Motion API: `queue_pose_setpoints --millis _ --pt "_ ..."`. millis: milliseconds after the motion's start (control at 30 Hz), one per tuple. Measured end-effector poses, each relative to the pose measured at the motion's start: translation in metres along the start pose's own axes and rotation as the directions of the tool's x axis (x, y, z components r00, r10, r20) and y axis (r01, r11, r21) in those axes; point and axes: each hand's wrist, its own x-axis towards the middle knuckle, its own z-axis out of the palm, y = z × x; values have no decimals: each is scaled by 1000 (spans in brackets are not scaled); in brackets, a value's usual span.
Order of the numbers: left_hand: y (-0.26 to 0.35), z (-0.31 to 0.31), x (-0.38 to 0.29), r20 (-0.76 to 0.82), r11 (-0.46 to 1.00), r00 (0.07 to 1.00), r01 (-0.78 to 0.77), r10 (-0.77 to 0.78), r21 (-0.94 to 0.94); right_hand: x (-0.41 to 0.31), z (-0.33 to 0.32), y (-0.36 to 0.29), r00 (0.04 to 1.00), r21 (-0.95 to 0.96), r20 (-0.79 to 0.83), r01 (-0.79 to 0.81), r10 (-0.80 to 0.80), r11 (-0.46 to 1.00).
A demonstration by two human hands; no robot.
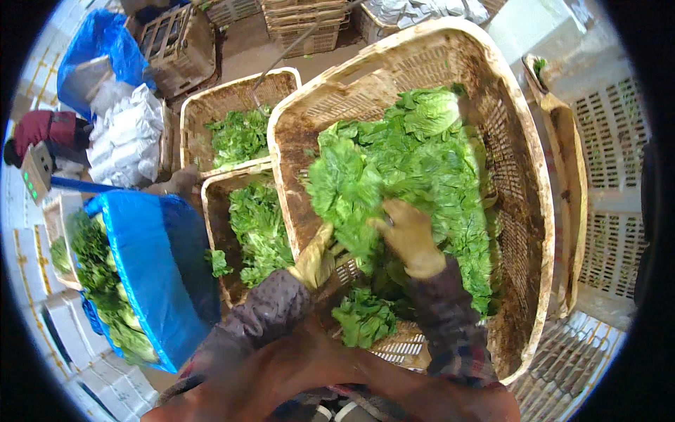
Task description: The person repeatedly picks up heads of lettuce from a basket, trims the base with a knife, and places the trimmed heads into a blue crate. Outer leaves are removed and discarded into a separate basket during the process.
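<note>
A large, dirt-stained plastic crate [519, 253] stands before me, filled along its middle with green leafy lettuce [432, 158]. My left hand [316, 258], in a yellowish work glove, is just inside the crate's near left side. Its fingers reach to the lower edge of a lettuce head [343, 179], which is blurred; whether they grip it is hard to see. My right hand [411, 237], gloved alike, closes its thumb and fingers on this head's right side. Loose lettuce leaves [366, 316] lie on the crate floor below my hands.
Two smaller crates [187, 132] with lettuce stand to the left. Beyond them is a blue-lined box [142, 264] of greens. White bags [126, 137] fill a container farther back, near a bending person [45, 129]. Stacked crates [306, 31] stand behind, and pale perforated crates [611, 179] on the right.
</note>
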Motion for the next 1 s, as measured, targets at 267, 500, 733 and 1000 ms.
queue_pose_setpoints --millis 267,500,733,1000 --pt "72 -61 -96 405 836 749 -544 525 -77 8 -118 -138 910 660 149 199 -386 725" --pt "42 -194 -209 307 732 674 -669 672 -132 -29 49 -282 926 811 357 -373 125 451" --pt "2 -264 -301 -164 832 832 -547 530 -86 -63 53 -321 940 511 196 146 -281 847" --pt "-12 -204 -331 130 976 968 -215 215 -15 -87 -5 -325 711 43 333 644 -619 764"
